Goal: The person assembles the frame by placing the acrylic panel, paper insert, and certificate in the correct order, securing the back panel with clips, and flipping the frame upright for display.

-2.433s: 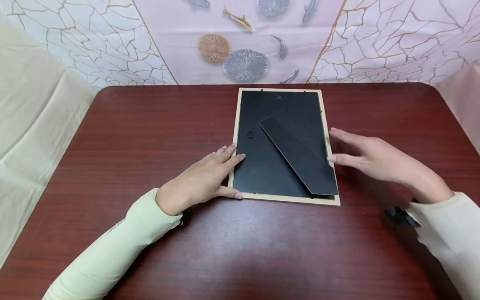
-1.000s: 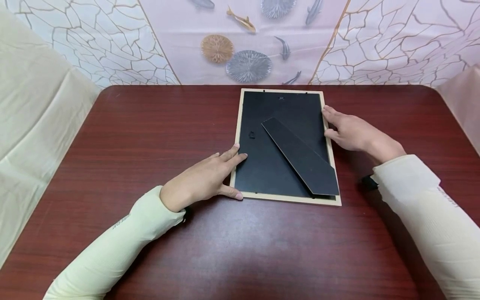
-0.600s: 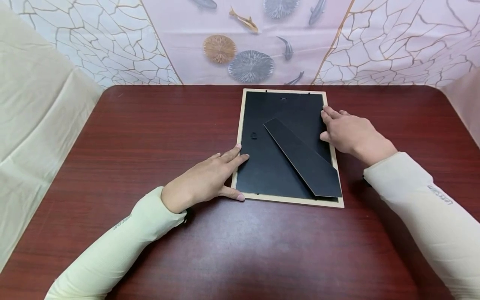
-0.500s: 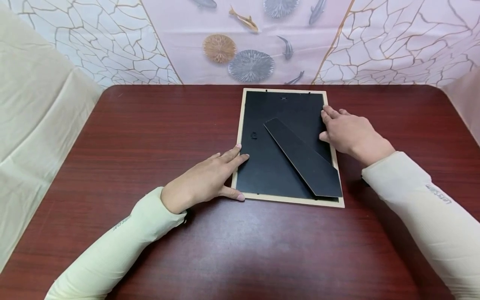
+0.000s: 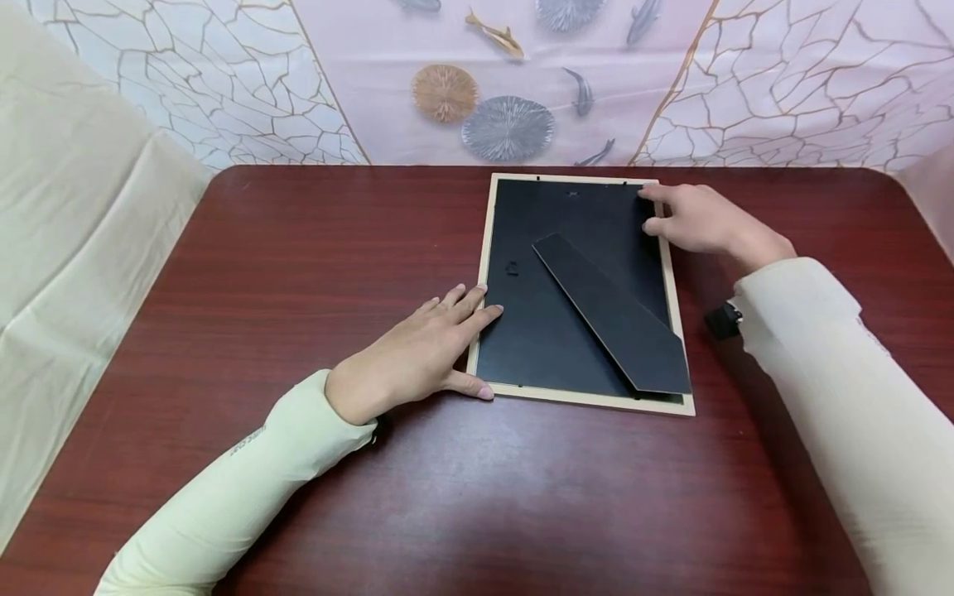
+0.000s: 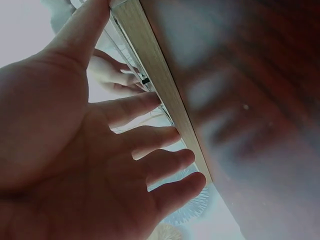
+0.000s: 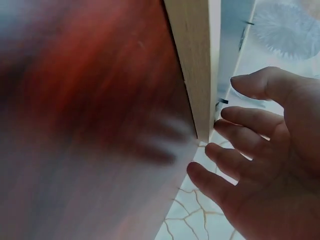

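Note:
A picture frame [image 5: 581,401] with a light wooden border lies face down on the table, its black backing board [image 5: 551,331] up. A black easel leg [image 5: 614,319] slants across the board. My left hand [image 5: 417,356] rests with spread, fairly straight fingers on the frame's left border, thumb at the near left corner. At the far right corner my right hand [image 5: 708,219] reaches over the border, forefinger and thumb apart above the board. In the right wrist view its loosely bent fingers [image 7: 240,137] are beside the wooden edge [image 7: 195,60], near a small dark tab [image 7: 223,101].
The dark red wooden table [image 5: 298,248] stretches round the frame. Behind it hangs a patterned backdrop [image 5: 507,83] with fish and round motifs; a pale cloth [image 5: 74,248] drapes at the left. A small black tab [image 5: 512,268] sits on the backing board's left part.
My right hand has come in from the right and moved up along the frame's right border to the far corner. The left hand stays in place on the left border.

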`<action>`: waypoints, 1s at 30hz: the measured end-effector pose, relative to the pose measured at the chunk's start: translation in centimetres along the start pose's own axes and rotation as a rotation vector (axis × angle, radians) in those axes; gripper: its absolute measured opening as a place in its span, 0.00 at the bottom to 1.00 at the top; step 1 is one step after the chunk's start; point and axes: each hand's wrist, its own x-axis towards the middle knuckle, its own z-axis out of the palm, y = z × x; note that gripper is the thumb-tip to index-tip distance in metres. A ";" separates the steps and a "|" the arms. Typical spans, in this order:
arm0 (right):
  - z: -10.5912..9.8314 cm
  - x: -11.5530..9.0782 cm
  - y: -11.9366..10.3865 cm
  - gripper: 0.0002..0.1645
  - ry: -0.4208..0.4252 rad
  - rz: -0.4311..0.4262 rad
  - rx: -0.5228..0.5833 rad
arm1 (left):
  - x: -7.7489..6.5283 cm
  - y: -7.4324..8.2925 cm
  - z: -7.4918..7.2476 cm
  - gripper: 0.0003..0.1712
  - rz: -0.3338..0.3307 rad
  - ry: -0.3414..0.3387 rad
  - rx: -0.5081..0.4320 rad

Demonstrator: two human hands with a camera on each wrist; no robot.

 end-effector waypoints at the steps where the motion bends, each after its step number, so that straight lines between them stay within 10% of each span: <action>1: -0.1 0.3 -0.1 0.39 -0.005 0.003 0.001 | 0.0 0.0 0.0 0.59 -0.003 -0.002 -0.001; 11: 0.0 1.8 -0.5 0.37 -0.083 -0.015 -0.022 | 0.0 0.0 0.2 0.59 -0.010 -0.009 -0.007; 30: 0.2 2.3 0.1 0.35 0.112 -0.066 0.016 | 0.2 -0.3 0.2 0.59 -0.002 0.006 -0.014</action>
